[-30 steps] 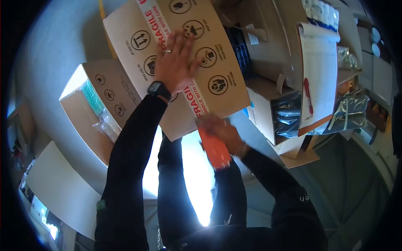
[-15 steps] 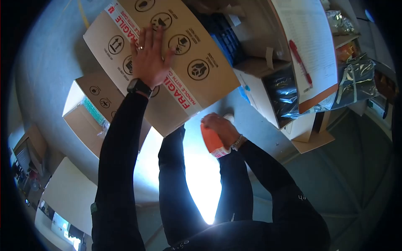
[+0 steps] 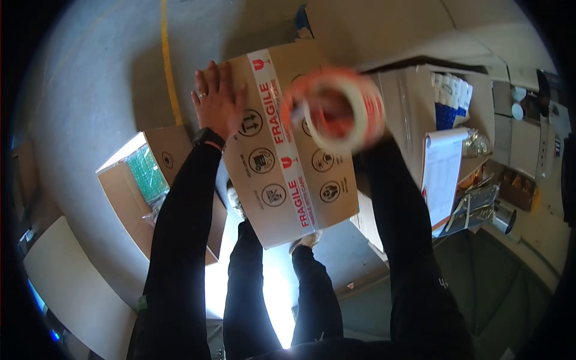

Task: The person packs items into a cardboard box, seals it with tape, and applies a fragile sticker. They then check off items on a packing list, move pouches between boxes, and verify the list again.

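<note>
A closed cardboard box (image 3: 240, 180) with printed handling symbols stands in front of me. A strip of white-and-red FRAGILE tape (image 3: 277, 120) runs along its top. My left hand (image 3: 219, 102) lies flat at the box's upper left edge, fingers spread. Above the box's right side, my right hand (image 3: 333, 114) holds a roll of orange-red and white packing tape (image 3: 373, 111). The roll is blurred by motion and hides most of that hand, as well as part of the box top.
To the left stands an open cardboard box (image 3: 129, 207) with green bubble wrap (image 3: 146, 174) inside. At right, a clipboard with paper (image 3: 443, 174) rests by a large open carton (image 3: 402, 102) and foil-like packages. A yellow line (image 3: 168, 72) marks the floor. My legs show below the box.
My right hand has lifted the tape roll from low beside the box to above its top. The box now appears more upright in view, and my left hand has shifted to its edge.
</note>
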`<act>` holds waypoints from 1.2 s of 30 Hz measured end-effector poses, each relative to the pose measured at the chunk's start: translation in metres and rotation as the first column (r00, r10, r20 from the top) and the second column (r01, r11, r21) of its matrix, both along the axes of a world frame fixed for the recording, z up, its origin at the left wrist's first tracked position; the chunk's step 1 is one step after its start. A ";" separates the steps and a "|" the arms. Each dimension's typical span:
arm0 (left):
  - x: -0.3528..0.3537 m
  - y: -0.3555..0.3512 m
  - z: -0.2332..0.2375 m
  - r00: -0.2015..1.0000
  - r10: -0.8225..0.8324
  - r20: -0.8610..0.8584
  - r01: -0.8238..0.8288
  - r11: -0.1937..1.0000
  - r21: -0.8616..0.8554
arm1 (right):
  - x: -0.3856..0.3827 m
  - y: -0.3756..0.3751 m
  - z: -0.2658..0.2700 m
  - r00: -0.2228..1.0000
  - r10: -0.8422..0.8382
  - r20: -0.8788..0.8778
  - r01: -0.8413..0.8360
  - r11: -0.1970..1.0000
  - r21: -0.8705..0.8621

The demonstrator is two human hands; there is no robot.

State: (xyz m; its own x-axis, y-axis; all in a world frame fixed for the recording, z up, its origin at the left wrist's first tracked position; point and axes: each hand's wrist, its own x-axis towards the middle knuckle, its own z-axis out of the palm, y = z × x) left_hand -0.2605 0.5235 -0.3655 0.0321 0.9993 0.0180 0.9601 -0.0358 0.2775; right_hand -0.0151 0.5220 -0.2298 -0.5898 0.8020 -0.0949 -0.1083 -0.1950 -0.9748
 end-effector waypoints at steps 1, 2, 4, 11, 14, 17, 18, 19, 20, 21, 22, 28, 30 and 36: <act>0.001 0.001 0.003 1.000 0.011 -0.010 -0.011 1.000 -0.012 | -0.010 0.052 -0.014 0.976 0.025 0.215 -0.072 0.974 0.215; 0.003 0.001 0.006 1.000 0.012 -0.001 -0.012 1.000 -0.012 | -0.019 0.084 -0.025 0.926 -0.254 0.279 -0.003 0.735 0.678; 0.002 0.000 0.010 1.000 0.019 0.008 -0.019 0.999 -0.049 | -0.022 0.153 -0.066 0.899 -0.409 0.157 -0.139 0.073 0.988; -0.001 0.005 0.026 0.994 0.057 0.094 -0.039 0.984 -0.177 | -0.069 0.230 -0.113 0.730 -0.120 0.673 -0.062 0.969 0.240; -0.002 0.004 0.025 0.989 0.067 0.132 -0.041 0.981 -0.189 | -0.078 0.230 -0.130 0.703 0.135 0.698 -0.143 0.989 -0.046; 0.001 0.004 0.027 0.991 0.070 0.117 -0.047 0.982 -0.183 | -0.067 0.238 -0.173 0.896 0.245 0.371 -0.213 0.969 -0.125; 0.001 0.006 0.028 0.991 0.073 0.111 -0.053 0.983 -0.173 | -0.056 0.240 -0.169 0.865 0.257 0.431 -0.121 0.940 -0.318; 0.002 0.004 0.029 0.991 0.074 0.112 -0.054 0.983 -0.173 | -0.065 0.230 -0.131 0.838 0.226 0.496 -0.039 0.932 -0.359; 0.005 0.005 0.030 0.990 0.066 0.121 -0.044 0.983 -0.176 | -0.073 0.221 -0.097 0.800 0.198 0.567 0.047 0.921 -0.387; 0.006 0.005 0.031 0.995 0.071 0.077 -0.057 0.985 -0.163 | -0.060 0.218 -0.109 0.903 0.249 0.350 -0.159 0.951 -0.266; 0.006 0.004 0.028 0.997 0.075 0.030 -0.069 0.986 -0.151 | -0.053 0.199 -0.113 0.807 0.037 0.589 -0.391 0.780 0.488; 0.000 0.003 -0.007 1.000 0.013 0.020 -0.015 0.993 0.116 | -0.020 -0.010 -0.122 0.858 -0.448 0.251 0.220 0.762 0.610; -0.002 0.005 -0.014 1.000 0.005 -0.007 -0.003 0.989 0.149 | -0.001 -0.127 -0.112 0.883 -0.338 0.324 0.273 0.934 0.231; -0.007 0.006 -0.023 0.993 -0.011 -0.118 0.027 0.990 0.136 | 0.063 -0.424 -0.120 0.827 -0.206 0.523 0.107 0.971 0.214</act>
State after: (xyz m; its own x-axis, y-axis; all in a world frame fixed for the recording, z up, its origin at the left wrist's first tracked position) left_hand -0.2676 0.5290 -0.3883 0.0611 0.9868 0.1503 0.9843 -0.0846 0.1547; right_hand 0.0482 0.0977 -0.3499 -0.3493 0.9119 -0.2157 0.4280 -0.0495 -0.9024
